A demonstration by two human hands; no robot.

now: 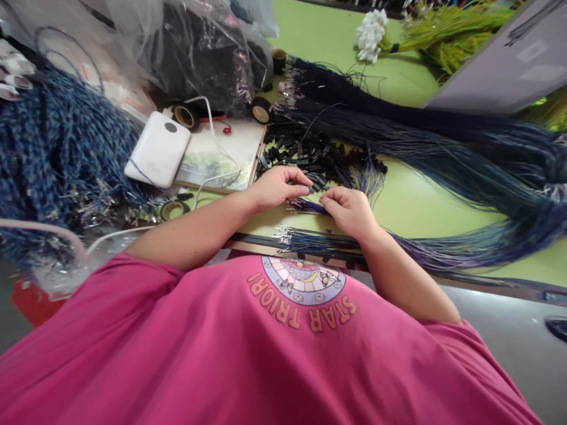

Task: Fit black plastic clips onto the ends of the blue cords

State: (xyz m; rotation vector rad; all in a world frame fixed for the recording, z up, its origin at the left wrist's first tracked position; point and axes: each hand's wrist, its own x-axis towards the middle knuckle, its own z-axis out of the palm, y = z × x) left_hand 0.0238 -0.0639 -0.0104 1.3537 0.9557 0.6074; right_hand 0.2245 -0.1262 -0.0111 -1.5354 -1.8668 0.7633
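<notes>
One bag [195, 53] holds black goods [199, 44]; hands [277, 188] [349, 209] pinch a connector [313, 189].

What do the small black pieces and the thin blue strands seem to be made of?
Small black pieces: probably moulded plastic, dull with faint glints, identical blocky shapes. Thin blue strands: likely plastic-coated wire, smooth and limp, with silvery, seemingly metal tips.

A wiring-assembly workshop is showing here: bundles of blue wires [443, 141] are sprawling across the green counter [398, 200], with black connectors [310, 156] and tape rolls [261, 110] lying center frame.
</notes>
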